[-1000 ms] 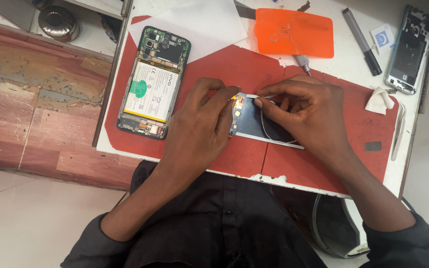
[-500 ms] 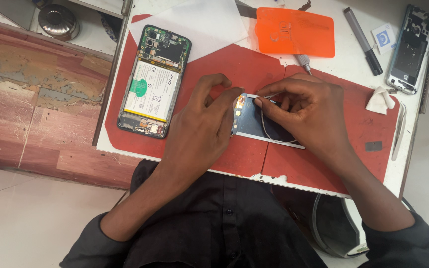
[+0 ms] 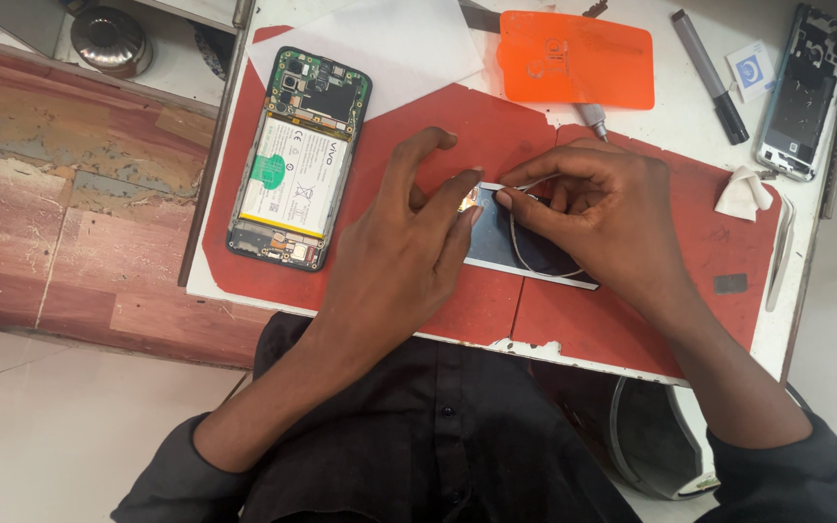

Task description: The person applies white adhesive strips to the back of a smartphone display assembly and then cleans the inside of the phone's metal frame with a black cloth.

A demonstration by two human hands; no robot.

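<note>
**Phone back cover pinned under both hands**

Phone back cover lies dark side up on the red mat. Left hand presses its fingertips down at the cover's top edge. Right hand pinches a thin strip there. Opened phone with a white and green battery label lies to the left; an orange rectangular sheet sits above.

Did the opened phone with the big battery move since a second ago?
No. The opened phone still lies at the left end of the red mat, same spot and same tilt as before.
</note>
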